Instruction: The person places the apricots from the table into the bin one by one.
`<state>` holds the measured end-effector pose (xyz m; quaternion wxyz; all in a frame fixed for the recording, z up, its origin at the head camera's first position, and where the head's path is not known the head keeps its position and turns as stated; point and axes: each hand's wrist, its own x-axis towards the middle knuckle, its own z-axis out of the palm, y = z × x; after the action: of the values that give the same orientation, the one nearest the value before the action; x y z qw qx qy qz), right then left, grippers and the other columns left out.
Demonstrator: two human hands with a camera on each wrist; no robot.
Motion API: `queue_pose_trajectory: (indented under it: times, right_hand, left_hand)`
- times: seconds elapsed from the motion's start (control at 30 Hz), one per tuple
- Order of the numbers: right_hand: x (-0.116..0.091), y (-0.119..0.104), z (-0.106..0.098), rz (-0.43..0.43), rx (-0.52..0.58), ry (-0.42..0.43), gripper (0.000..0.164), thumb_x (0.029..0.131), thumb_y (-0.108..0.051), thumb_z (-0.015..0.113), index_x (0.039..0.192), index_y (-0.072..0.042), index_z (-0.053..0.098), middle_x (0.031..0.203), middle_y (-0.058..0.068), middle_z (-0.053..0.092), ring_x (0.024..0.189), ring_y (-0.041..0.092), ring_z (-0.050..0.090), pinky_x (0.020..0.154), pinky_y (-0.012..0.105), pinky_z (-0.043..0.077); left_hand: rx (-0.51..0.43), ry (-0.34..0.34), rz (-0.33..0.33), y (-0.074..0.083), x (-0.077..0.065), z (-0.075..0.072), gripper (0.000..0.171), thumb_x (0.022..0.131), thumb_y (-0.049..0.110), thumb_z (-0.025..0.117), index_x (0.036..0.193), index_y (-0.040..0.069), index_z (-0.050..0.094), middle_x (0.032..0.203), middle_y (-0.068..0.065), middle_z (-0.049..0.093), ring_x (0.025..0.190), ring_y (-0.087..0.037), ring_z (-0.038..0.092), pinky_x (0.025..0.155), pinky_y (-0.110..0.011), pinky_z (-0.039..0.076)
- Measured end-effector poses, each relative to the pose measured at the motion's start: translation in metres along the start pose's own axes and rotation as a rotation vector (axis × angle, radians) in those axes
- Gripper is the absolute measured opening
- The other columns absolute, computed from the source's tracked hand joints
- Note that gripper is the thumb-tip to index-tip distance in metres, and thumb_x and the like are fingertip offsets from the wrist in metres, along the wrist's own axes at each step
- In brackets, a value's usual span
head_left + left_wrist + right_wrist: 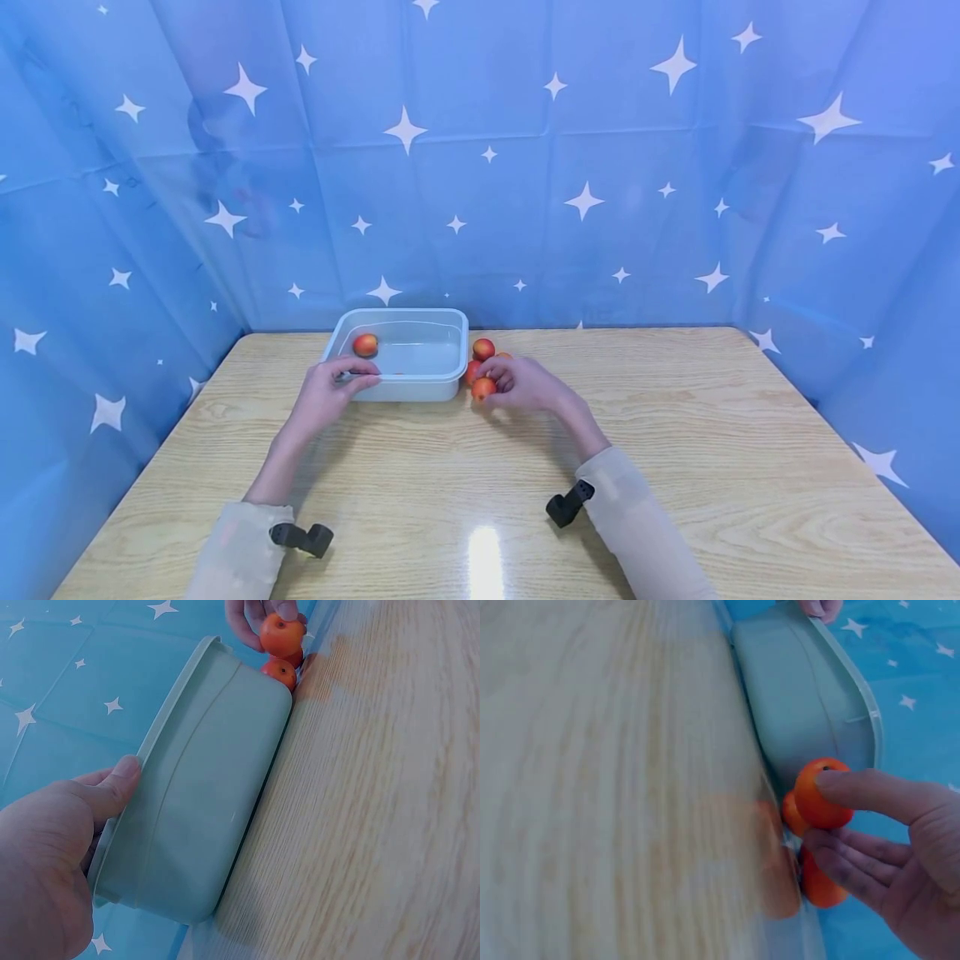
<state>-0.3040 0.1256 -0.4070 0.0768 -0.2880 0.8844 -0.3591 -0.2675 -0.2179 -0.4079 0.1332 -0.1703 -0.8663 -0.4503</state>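
Observation:
A pale grey-green plastic tub (405,390) sits at the back of the table. My left hand (330,392) pinches its near rim at the left corner, thumb outside in the left wrist view. One small red-orange fruit (365,345) lies inside the tub; a sliver of another shows behind the near rim. Beside the tub's right wall, my right hand (525,385) holds a small round red-orange fruit (823,793) between thumb and fingers. More such fruits are grouped there: one fruit (483,348) behind, another fruit (823,881) below the fingers, partly hidden.
The wooden table (420,483) extends in front and to the right. A blue curtain (480,167) with white stars hangs close behind the tub and along both sides. Black wrist cameras are strapped over both pale sleeves (637,525).

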Motion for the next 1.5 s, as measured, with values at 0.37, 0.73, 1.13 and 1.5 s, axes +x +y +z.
queue_pose_trajectory:
  times: [0.37,0.73,1.13,1.5]
  right_hand:
    - [0.0,-0.003,-0.012,-0.099,0.082,0.129,0.045,0.084,-0.005,0.082,0.125,-0.001,0.065,0.106,0.008,0.071,0.09,0.021,0.066,0.08,0.035,0.055]
    - [0.003,-0.01,-0.017,-0.128,0.061,0.228,0.04,0.087,-0.009,0.079,0.126,-0.007,0.068,0.113,0.007,0.071,0.093,0.02,0.068,0.084,0.037,0.055]
    - [0.006,-0.02,-0.018,-0.117,0.11,0.268,0.039,0.088,-0.01,0.079,0.125,-0.007,0.067,0.117,0.009,0.069,0.099,0.024,0.067,0.09,0.041,0.054]
    - [0.01,-0.024,-0.018,-0.143,0.129,0.3,0.039,0.089,-0.014,0.08,0.125,-0.009,0.067,0.117,0.007,0.069,0.098,0.023,0.067,0.089,0.039,0.054]
  left_hand:
    - [0.007,-0.002,-0.003,0.002,0.0,0.0,0.01,0.092,0.013,0.075,0.101,0.009,0.077,0.099,-0.003,0.073,0.096,-0.021,0.064,0.086,-0.036,0.05]
    - [0.005,0.0,0.001,0.0,0.0,0.0,0.01,0.092,0.013,0.075,0.101,0.009,0.077,0.098,-0.003,0.073,0.096,-0.02,0.064,0.085,-0.034,0.051]
    - [0.0,0.001,0.003,0.0,0.0,0.0,0.011,0.092,0.013,0.075,0.101,0.008,0.077,0.099,-0.003,0.073,0.096,-0.021,0.063,0.087,-0.037,0.05]
    - [-0.005,0.006,0.003,-0.001,0.0,0.0,0.01,0.092,0.014,0.075,0.1,0.009,0.077,0.098,-0.002,0.073,0.096,-0.02,0.063,0.088,-0.038,0.049]
